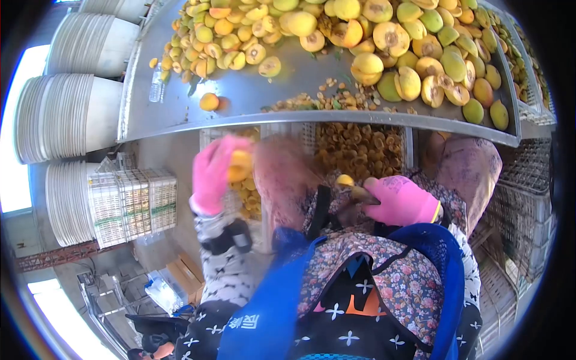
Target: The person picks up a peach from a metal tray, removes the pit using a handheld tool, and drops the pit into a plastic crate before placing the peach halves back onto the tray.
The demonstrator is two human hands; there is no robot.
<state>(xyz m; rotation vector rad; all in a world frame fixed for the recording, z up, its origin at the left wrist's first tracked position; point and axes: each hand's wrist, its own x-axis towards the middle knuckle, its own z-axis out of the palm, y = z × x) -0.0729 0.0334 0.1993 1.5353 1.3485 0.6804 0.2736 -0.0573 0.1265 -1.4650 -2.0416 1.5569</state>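
Note:
My left hand [214,171], in a pink glove, is closed round a yellow-orange fruit [240,166] in front of the metal table's edge. The hand is slightly blurred. My right hand [403,201], also pink-gloved, is wrapped round a tool handle [362,195] near my lap; the tool's tip is too blurred to make out. A small yellow fruit piece [345,180] shows just beside the handle. Whole and halved fruits [390,39] are heaped on the metal table [180,111], with loose pits [345,99] near its front edge.
Below the table edge stand crates, one holding dark fruit pieces [360,147]. Stacked white tubs [54,117] and a white crate [135,207] are at the left. More crates [522,207] stand at the right. A clear bottle [157,85] lies on the table.

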